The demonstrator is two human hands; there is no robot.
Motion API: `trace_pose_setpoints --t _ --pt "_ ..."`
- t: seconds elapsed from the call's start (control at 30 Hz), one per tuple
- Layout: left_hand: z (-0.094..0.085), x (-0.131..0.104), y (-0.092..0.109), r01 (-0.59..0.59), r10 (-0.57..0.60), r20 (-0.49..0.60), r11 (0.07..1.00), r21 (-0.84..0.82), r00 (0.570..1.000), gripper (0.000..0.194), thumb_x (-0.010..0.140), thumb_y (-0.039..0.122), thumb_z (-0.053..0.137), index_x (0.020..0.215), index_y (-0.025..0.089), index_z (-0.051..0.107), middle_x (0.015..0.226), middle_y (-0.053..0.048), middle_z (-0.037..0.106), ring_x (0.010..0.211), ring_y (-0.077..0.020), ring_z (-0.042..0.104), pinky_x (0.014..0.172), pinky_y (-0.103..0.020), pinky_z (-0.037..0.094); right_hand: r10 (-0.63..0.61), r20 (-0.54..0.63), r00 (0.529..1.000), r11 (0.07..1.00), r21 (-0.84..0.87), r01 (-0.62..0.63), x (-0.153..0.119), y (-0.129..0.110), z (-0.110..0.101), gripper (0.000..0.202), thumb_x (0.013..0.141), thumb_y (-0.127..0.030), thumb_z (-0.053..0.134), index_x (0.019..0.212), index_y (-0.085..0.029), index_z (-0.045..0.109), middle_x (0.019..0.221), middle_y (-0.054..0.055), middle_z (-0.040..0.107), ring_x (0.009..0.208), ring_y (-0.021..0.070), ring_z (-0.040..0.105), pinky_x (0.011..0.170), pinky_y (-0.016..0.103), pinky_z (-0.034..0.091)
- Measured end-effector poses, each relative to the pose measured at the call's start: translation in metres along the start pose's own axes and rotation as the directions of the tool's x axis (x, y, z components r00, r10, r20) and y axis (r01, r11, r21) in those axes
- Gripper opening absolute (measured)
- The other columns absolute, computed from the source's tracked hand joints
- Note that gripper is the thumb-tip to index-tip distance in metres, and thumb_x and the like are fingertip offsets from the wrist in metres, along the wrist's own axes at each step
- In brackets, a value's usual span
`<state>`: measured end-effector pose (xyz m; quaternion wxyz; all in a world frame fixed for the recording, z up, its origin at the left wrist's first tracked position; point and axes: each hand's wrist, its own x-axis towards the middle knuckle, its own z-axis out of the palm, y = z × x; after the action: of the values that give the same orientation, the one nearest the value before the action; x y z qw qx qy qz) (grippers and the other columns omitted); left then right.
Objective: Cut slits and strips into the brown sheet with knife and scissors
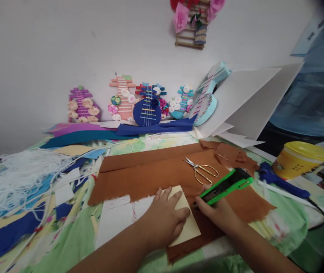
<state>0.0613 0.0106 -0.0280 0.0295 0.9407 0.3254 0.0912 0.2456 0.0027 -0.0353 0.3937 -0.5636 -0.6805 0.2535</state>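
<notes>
My left hand (166,216) lies with its fingers spread on a pale yellow card (189,231), pressing it on brown cloth (139,176) and white board (113,222). Just right of the card, my right hand (217,212) is wrapped round a green and black stapler-like tool (227,185), possibly a large utility knife. Its lower end is near the card's right edge and is partly hidden by my fingers. Gold-handled scissors (202,169) rest on the brown cloth beyond my right hand, with their blades slightly apart.
White string (22,178) and coloured scraps (16,231) cover the left side. Decorated instrument-shaped crafts (147,110) stand along the wall. White boards (241,94) lean at the back right. A blue glue gun (284,182) lies by a yellow tub (301,159) on the right.
</notes>
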Motion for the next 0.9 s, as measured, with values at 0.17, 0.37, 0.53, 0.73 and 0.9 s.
trace_pose_setpoints --t 0.17,0.37,0.53,0.73,0.9 --pt "-0.0016 -0.0012 0.0009 -0.006 0.006 -0.002 1.0 0.009 1.0 0.023 0.081 0.031 0.04 0.102 0.029 0.049 0.123 -0.006 0.039 0.113 -0.0354 0.03 0.087 -0.058 0.022 -0.024 0.025 0.999 1.0 -0.007 0.024 -0.0005 -0.0037 0.0004 0.019 0.072 -0.029 0.044 0.058 -0.021 0.033 0.054 -0.004 0.038 0.052 0.0114 0.042 0.05 0.024 0.038" --pt "-0.0028 -0.0009 0.0011 -0.003 0.003 0.001 1.0 0.027 1.0 0.026 0.08 0.032 0.041 0.106 0.029 0.048 0.122 -0.007 0.039 0.112 -0.0348 0.032 0.087 -0.058 0.023 -0.007 0.136 0.991 0.999 -0.052 0.014 -0.0012 -0.0072 0.0024 0.016 0.072 -0.028 0.044 0.062 -0.02 0.034 0.052 -0.005 0.04 0.048 0.0101 0.041 0.048 0.023 0.035" --pt "-0.0004 -0.0007 0.0009 -0.012 0.012 0.0 0.999 0.044 1.0 0.027 0.08 0.031 0.041 0.105 0.028 0.048 0.122 -0.008 0.039 0.112 -0.0353 0.031 0.087 -0.058 0.023 -0.008 0.092 0.996 1.0 0.002 0.008 -0.0012 -0.0025 0.0016 0.019 0.073 -0.029 0.045 0.061 -0.021 0.033 0.054 -0.005 0.04 0.051 0.0105 0.042 0.049 0.023 0.037" --pt "-0.0005 0.0006 0.0027 -0.014 0.014 -0.009 0.999 0.053 1.0 0.027 0.079 0.029 0.042 0.104 0.027 0.05 0.121 -0.008 0.041 0.11 -0.0338 0.034 0.087 -0.054 0.027 -0.022 0.016 1.0 0.999 0.025 0.021 0.0004 0.0006 0.0015 0.019 0.072 -0.031 0.047 0.06 -0.02 0.035 0.055 -0.004 0.043 0.053 0.0116 0.044 0.051 0.024 0.039" --pt "0.0015 0.0019 0.0025 -0.003 0.005 -0.035 0.998 0.059 0.999 0.027 0.079 0.03 0.041 0.104 0.026 0.05 0.119 -0.009 0.042 0.108 -0.0333 0.036 0.087 -0.052 0.028 -0.003 0.015 1.0 0.999 0.038 0.003 0.0001 0.0018 0.0019 0.021 0.072 -0.032 0.047 0.06 -0.02 0.035 0.056 -0.003 0.042 0.054 0.0118 0.045 0.052 0.025 0.039"
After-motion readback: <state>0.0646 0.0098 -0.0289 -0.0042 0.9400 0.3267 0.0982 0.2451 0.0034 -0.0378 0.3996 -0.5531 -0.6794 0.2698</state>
